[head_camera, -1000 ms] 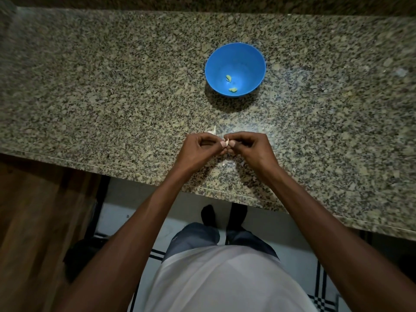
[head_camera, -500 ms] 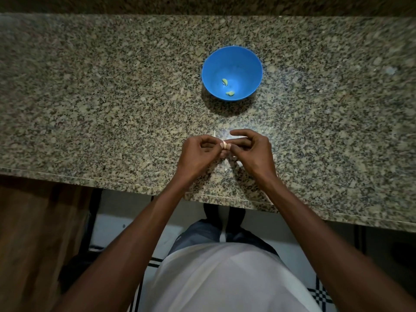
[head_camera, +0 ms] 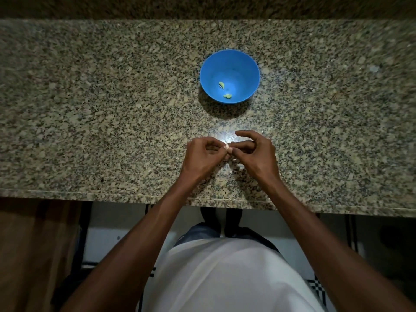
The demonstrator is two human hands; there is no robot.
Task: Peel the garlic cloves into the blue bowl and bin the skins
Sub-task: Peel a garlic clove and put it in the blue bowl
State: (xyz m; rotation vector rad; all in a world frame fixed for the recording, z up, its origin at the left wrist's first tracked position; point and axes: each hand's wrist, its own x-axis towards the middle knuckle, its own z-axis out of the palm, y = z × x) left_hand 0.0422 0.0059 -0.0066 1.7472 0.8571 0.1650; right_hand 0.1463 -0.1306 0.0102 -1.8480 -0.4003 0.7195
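My left hand [head_camera: 202,157] and my right hand [head_camera: 256,154] meet fingertip to fingertip just above the speckled stone bench [head_camera: 90,109], close to its near edge. Between them I pinch a small pale garlic clove [head_camera: 227,147]; only a sliver of it shows past my fingers. My left hand is curled tight, thumb and first finger closed on the clove from its side. My right hand grips it from the other side with thumb and a fingertip, while my index finger [head_camera: 244,134] sticks out, bent, above the rest. A small pale scrap [head_camera: 234,159], perhaps skin, shows just under my fingertips; I cannot tell whether it hangs from the clove or lies on the bench.

The blue bowl [head_camera: 245,64] stands on the bench straight ahead of my hands, well apart from them, toward the far side. Two small yellowish peeled cloves lie in its bottom, one [head_camera: 221,84] nearer the middle and another [head_camera: 227,95] nearer the wall on my side, close together but not touching.

Below the bench edge I see my white shirt [head_camera: 225,278], and a wooden surface [head_camera: 33,255] at my left.
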